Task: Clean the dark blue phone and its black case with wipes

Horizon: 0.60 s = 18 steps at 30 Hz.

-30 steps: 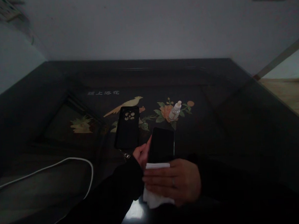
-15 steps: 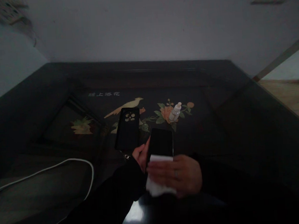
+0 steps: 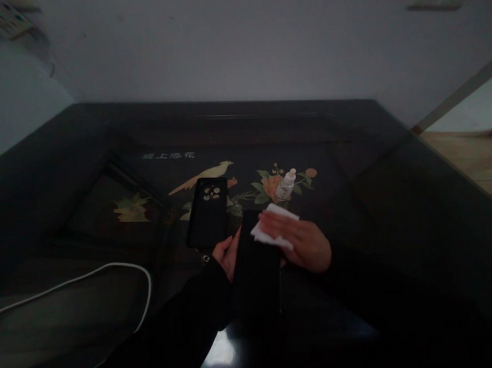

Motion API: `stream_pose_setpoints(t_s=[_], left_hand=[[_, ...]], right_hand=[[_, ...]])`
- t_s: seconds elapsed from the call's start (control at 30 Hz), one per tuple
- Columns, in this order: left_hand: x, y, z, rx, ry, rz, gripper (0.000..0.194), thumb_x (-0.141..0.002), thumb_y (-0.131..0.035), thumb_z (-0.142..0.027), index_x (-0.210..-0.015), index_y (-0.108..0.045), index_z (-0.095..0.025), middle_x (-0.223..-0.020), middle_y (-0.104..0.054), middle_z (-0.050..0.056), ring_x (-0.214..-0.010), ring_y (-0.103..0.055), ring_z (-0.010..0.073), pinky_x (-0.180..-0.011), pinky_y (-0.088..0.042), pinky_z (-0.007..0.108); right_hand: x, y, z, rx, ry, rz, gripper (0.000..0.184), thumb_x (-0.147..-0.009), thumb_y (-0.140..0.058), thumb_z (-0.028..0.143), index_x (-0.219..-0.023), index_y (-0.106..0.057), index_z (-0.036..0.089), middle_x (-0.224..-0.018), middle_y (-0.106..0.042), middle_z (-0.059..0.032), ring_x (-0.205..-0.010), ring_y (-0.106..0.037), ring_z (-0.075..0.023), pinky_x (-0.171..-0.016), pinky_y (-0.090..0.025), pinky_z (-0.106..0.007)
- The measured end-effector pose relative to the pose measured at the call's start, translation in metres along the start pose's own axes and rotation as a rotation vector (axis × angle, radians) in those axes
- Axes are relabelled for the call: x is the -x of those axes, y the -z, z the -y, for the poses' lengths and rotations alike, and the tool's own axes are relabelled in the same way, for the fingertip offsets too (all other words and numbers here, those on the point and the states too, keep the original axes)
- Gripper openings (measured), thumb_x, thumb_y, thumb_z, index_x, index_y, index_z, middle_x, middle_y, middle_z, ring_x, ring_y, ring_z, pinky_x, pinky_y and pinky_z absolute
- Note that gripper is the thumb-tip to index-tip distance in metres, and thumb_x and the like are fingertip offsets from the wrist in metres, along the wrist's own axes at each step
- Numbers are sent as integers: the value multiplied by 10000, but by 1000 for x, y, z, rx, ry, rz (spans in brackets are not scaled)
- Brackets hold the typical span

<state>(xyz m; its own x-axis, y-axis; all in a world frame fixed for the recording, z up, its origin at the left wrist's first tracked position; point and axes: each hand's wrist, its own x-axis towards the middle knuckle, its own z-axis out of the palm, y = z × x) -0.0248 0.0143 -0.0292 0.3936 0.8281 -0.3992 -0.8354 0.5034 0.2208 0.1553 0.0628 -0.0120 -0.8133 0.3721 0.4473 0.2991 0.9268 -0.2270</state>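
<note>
1. Your right hand (image 3: 306,247) had moved from the near end of the slim black smartphone (image 3: 255,272) up to its far end, taking the folded white wipe (image 3: 271,227) with it.
2. That hand lay flat, its fingers loosely spread and pressing the wipe against the phone's dark face.
3. Your left hand (image 3: 226,257) was curled around the phone's left edge, pinching it between the fingers and palm side. You held the phone up off the table, and it was not resting on anything that the view showed.
4. Beyond it, the matte black phone case with a camera cutout (image 3: 208,211) lay flat, just left of the phone, on the black lacquered table (image 3: 347,211) with its painted bird and flowers. The small white dropper bottle (image 3: 285,186) stood upright just beyond the wipe, and a white cable (image 3: 69,286) curved along the left.
5. Your grip on one edge was the weak point: firm pressure from the wipe could have twisted the phone out of your left hand and dropped it onto the hard lacquer.
6. A long stroke past the far end could also have clipped the dropper bottle and tipped it over.
</note>
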Motion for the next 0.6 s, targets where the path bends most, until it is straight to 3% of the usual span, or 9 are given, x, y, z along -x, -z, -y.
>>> stream_pose_setpoints(t_s=[0.07,0.1,0.17,0.23,0.3,0.33,0.47,0.53,0.6], left_hand=[[-2,-6,0,37,-29,22,595,-840,-203,-325,-1386,-12,-181,-1132,-569,105,-1023,-528,266,-898,-317,484],[-1,-7,-1,38,-21,23,598,-842,-198,-319,-1385,10,-178,-1104,-583,107,-1007,-539,265,-877,-336,477],[1,-4,-3,-1,21,6,588,-853,-203,-305,-1385,8,-166,-922,-641,79,-804,-607,215,-781,-403,391],[3,1,-5,-79,73,-4,591,-851,-256,-339,-1386,-48,-200,-788,-642,37,-611,-595,165,-654,-416,310],[5,4,-6,-139,101,-3,583,-838,-301,-367,-1378,-126,-237,-742,-634,22,-549,-574,148,-604,-402,287],[4,2,-5,-145,84,-13,565,-843,-285,-354,-1376,-150,-224,-741,-635,26,-566,-580,151,-623,-405,291],[1,-9,-2,-5,-31,-57,551,-857,-138,-314,-1383,-98,-157,-994,-625,81,-867,-595,213,-817,-387,374],[1,-9,-2,30,-40,-45,559,-850,-157,-310,-1383,-98,-153,-1032,-613,83,-919,-579,218,-838,-380,377],[2,0,-3,-13,-7,-1,545,-846,-223,-293,-1371,-176,-154,-809,-645,47,-719,-599,171,-762,-408,315]], right_hand=[[-1,2,-11,27,-77,-16,399,-909,-232,251,-1218,-467,158,-1252,-502,-71,-1195,-415,-131,-915,-455,-307],[0,3,-10,25,-66,-24,402,-910,-227,257,-1209,-475,154,-1247,-507,-71,-1198,-411,-132,-909,-458,-300],[2,1,1,-11,69,-19,435,-915,-195,281,-1183,-495,115,-1237,-516,-83,-1225,-375,-146,-884,-467,-286],[5,-3,17,-82,316,16,494,-917,-155,310,-1162,-504,60,-1237,-514,-105,-1253,-325,-185,-864,-470,-288],[6,-6,23,-136,421,29,521,-917,-144,331,-1168,-491,33,-1243,-505,-118,-1259,-310,-207,-864,-468,-297],[6,-5,20,-137,365,15,499,-918,-159,319,-1180,-477,38,-1246,-501,-119,-1258,-313,-202,-879,-460,-306],[3,2,-7,-68,-158,-161,381,-897,-241,162,-1217,-439,102,-1270,-476,-118,-1246,-339,-156,-982,-380,-363],[2,4,-7,-83,-155,-177,382,-892,-243,161,-1207,-449,98,-1259,-486,-126,-1237,-355,-159,-988,-374,-371],[3,2,8,-143,84,-113,411,-901,-226,237,-1168,-481,55,-1204,-534,-138,-1234,-360,-179,-948,-417,-354]])
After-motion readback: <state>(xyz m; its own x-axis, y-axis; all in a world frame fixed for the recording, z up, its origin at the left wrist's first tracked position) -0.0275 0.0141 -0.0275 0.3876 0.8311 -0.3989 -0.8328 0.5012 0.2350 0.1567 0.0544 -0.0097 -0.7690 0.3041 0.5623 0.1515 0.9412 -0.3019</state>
